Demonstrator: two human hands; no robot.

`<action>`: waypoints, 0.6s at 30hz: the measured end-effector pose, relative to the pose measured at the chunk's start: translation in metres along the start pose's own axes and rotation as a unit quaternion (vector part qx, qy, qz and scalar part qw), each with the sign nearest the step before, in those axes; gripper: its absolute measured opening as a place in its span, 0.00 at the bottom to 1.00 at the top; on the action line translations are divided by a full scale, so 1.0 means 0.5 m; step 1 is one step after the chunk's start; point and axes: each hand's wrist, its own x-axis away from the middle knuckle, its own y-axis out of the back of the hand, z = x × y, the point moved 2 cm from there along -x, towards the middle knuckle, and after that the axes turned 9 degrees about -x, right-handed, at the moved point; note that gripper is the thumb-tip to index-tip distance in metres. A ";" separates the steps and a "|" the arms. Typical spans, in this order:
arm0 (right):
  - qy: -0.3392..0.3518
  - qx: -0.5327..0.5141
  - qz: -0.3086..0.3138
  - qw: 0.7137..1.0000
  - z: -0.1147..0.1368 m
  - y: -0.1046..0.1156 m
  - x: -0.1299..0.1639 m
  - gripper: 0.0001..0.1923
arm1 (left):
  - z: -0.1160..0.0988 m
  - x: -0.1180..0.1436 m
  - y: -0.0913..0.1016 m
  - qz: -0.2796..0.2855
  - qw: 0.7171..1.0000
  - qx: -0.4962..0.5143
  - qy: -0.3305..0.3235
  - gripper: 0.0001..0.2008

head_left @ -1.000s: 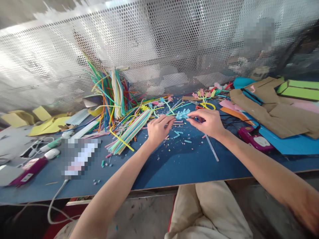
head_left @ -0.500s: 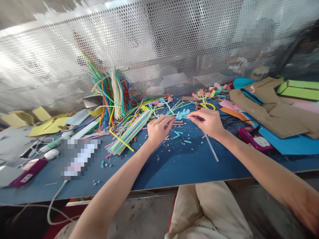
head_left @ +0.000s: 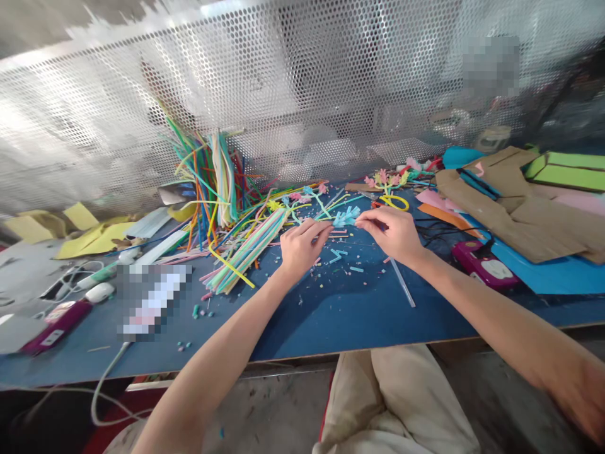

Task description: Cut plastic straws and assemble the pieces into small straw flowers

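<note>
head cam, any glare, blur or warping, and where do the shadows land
Head view: strong glare on the perforated metal screen, washed out at left; wide-angle bending of the blue tabletop edge; two pixelated patches; left hand and right hand sharp, forearm shadows falling on the table beneath them.

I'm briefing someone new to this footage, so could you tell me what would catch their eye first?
First, the two hands at the centre of the blue table: the left hand and right hand pinch a small light-blue straw flower between them. Next, the bright bundle of coloured straws fanning up against the perforated metal screen behind, to the left. Brown cardboard sheets lie at the far right.
</note>
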 end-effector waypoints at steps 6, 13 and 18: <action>-0.013 -0.016 -0.007 1.000 -0.004 -0.005 0.002 0.08 | 0.001 0.001 -0.001 -0.001 1.000 0.007 -0.004 0.08; -0.029 -0.041 -0.011 0.999 -0.003 -0.003 0.002 0.08 | 0.000 0.002 0.001 -0.003 1.000 0.005 -0.004 0.08; -0.024 -0.043 -0.010 0.999 -0.003 -0.003 0.002 0.08 | -0.001 0.002 0.001 -0.007 1.000 0.007 -0.006 0.08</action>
